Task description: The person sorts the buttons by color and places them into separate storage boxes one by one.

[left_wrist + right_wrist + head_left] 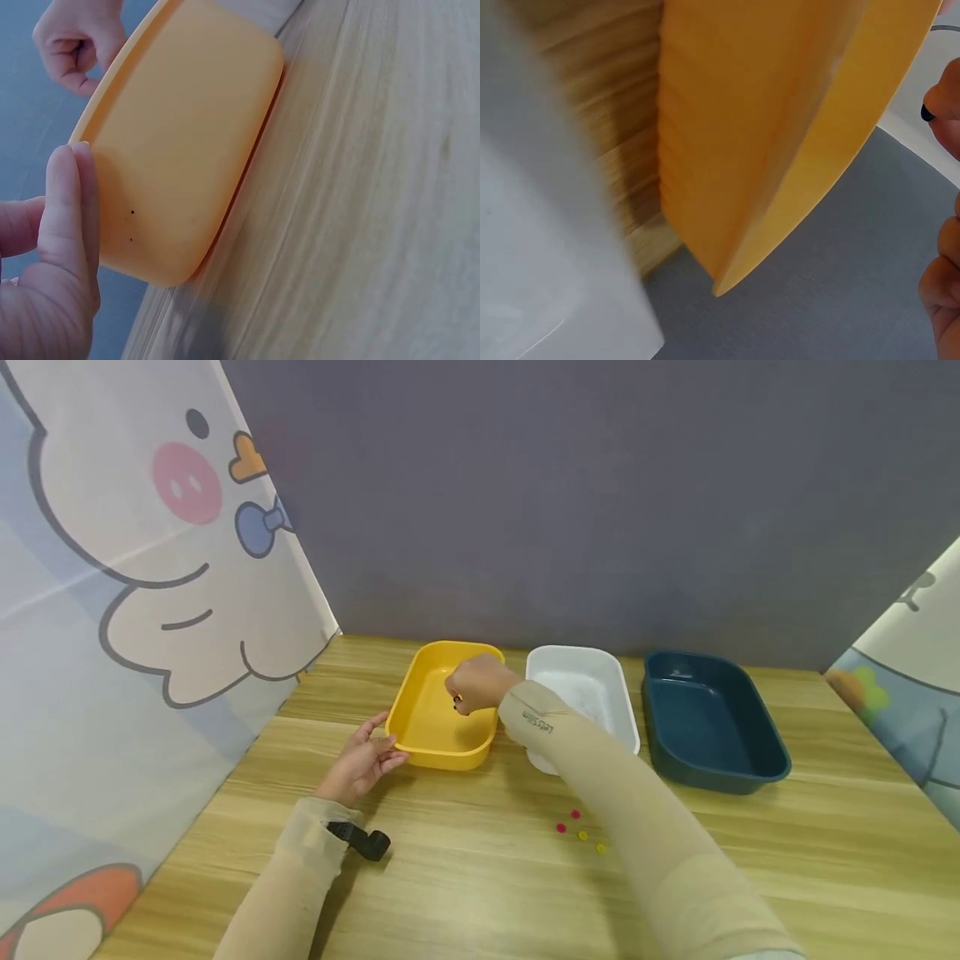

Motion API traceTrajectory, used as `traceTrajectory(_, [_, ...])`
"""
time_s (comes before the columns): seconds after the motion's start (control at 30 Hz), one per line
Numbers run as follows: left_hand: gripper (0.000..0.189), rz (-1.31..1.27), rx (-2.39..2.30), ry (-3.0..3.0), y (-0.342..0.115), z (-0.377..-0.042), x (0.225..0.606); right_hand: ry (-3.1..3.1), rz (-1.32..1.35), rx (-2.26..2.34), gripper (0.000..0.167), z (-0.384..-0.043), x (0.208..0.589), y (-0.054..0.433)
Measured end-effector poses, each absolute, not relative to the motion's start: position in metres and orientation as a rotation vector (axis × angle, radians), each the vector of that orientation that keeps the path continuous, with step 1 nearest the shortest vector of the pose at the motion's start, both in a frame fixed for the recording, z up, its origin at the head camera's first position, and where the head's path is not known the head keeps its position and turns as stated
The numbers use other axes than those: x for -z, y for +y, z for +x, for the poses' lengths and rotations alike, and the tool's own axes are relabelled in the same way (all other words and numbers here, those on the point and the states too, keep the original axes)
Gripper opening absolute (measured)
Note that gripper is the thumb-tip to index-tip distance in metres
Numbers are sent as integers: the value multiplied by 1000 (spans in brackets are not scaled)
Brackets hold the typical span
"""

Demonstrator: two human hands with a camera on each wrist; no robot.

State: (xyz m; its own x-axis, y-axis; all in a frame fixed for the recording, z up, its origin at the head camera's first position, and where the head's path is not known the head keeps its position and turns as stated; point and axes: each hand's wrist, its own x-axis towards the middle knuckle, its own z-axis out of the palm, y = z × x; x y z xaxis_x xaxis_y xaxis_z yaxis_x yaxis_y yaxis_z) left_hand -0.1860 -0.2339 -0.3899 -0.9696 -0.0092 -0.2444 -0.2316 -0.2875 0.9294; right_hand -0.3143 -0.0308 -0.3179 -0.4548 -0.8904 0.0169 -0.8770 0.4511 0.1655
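Observation:
My left hand (362, 766) grips the near left corner of a yellow tray (442, 760), with fingers at its rim and side. Above the inside of this tray is my right hand (480, 683), its fingers curled. It pinches a small black disc (927, 113), perhaps a button, mostly covered by the fingertips. In the left wrist view, the left hand's fingers (64, 202) lie against the tray's outer wall. The right hand shows beyond the rim there.
Right of the yellow tray stand a white tray (581, 672), partly hidden by my right sleeve, and a dark blue tray (708, 727). In front of the white tray, pink discs (561, 828) and yellow discs (582, 836) lie on the wooden table (465, 860). A grey wall rises behind.

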Motion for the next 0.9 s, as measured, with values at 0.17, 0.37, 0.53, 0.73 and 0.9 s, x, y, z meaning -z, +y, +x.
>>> traceTrajectory(0.17, [58, -298, -2405, 1788, -233, -187, 392, -2628, 1575, 134, 8, -315, 315, -43])
traceTrajectory(0.37, [59, -288, -2405, 1778, -234, -186, 391, -2635, 1560, 51, 11, -309, 311, -57])
traceTrajectory(0.53, [59, -282, -2404, 1782, -235, -186, 392, -2556, 1559, -30, 13, -312, 315, -60])
traceTrajectory(0.73, [60, -261, -2396, 1787, -235, -185, 392, -2531, 1523, -62, 11, -316, 320, -60])
traceTrajectory(0.9, [60, -261, -2395, 1795, -235, -186, 391, -2595, 1492, -13, 10, -319, 323, -60])
